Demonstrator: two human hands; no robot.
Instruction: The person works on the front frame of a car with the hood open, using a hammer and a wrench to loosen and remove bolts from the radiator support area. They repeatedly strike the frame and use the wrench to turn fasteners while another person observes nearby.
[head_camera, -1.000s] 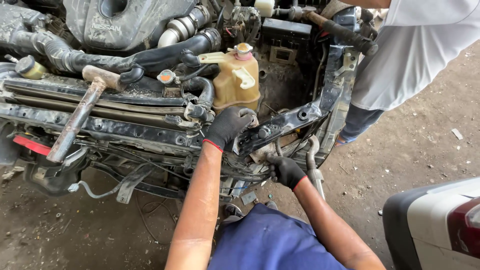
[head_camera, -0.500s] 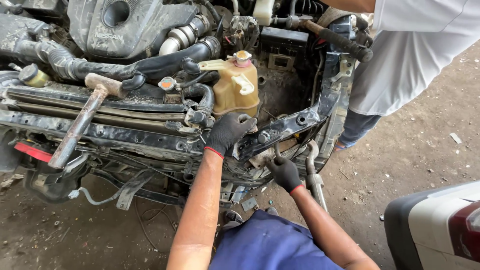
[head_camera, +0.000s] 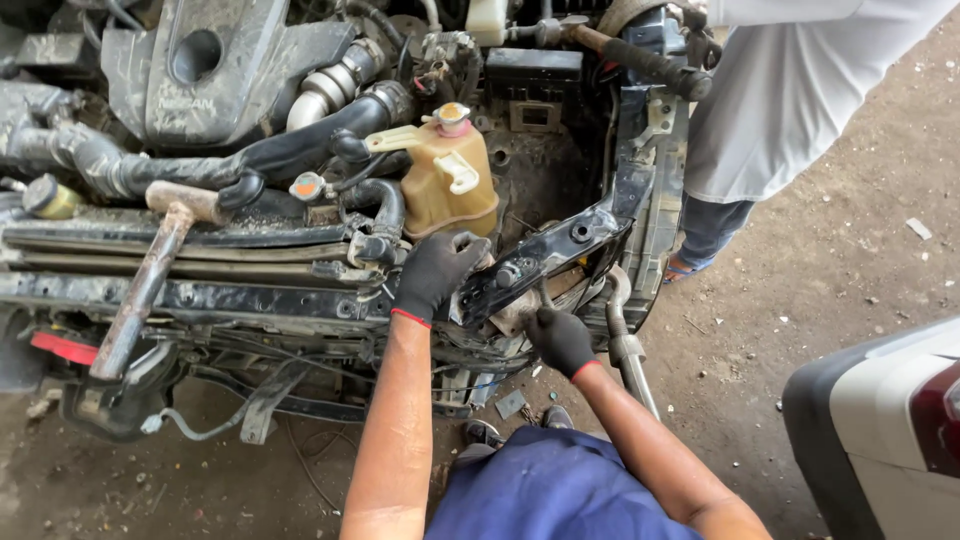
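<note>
My left hand (head_camera: 437, 272), in a black glove, grips the near end of a bent black metal bracket (head_camera: 565, 245) on the front of a stripped car. My right hand (head_camera: 562, 340), also gloved, is just below that bracket and is closed around a thin metal piece that runs up behind it. What this piece is stays partly hidden. A yellowish coolant tank (head_camera: 450, 185) with an orange-topped cap stands right behind my left hand.
A rusty hammer (head_camera: 150, 280) lies across the front crossmember at the left. A person in a white shirt (head_camera: 790, 90) stands at the right of the engine bay with a black-handled tool (head_camera: 645, 62). A grey pipe (head_camera: 625, 345) hangs beside my right hand. A white car's rear (head_camera: 880, 430) sits at the right.
The view has dipped a little, so the engine sits lower in frame. Both hands keep their grip at the bracket, with no clear movement.
</note>
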